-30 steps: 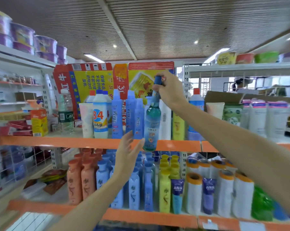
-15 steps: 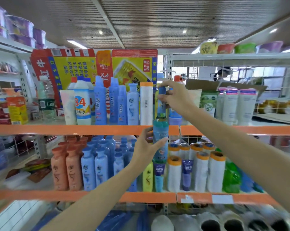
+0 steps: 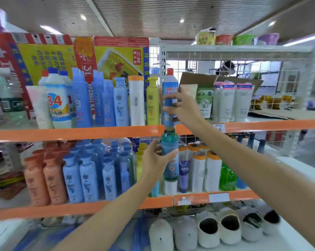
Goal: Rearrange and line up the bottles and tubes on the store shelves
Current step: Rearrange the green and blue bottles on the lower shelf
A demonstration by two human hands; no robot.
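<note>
Teal bottle (image 3: 169, 156) lowered since earlier, right hand (image 3: 183, 107) pinching neck, left hand (image 3: 155, 160) gripping body

Non-task items around the store shelving.
Slippers (image 3: 209, 230) line the bottom shelf; printed cartons (image 3: 77, 55) stand behind the upper row; instant-noodle cups (image 3: 242, 39) sit on top; a flattened cardboard box (image 3: 198, 78) leans at the right.

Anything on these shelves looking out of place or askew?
The yellow bottle on the upper shelf stands alone among blue bottles and white tubes, while other yellow ones sit below.
</note>
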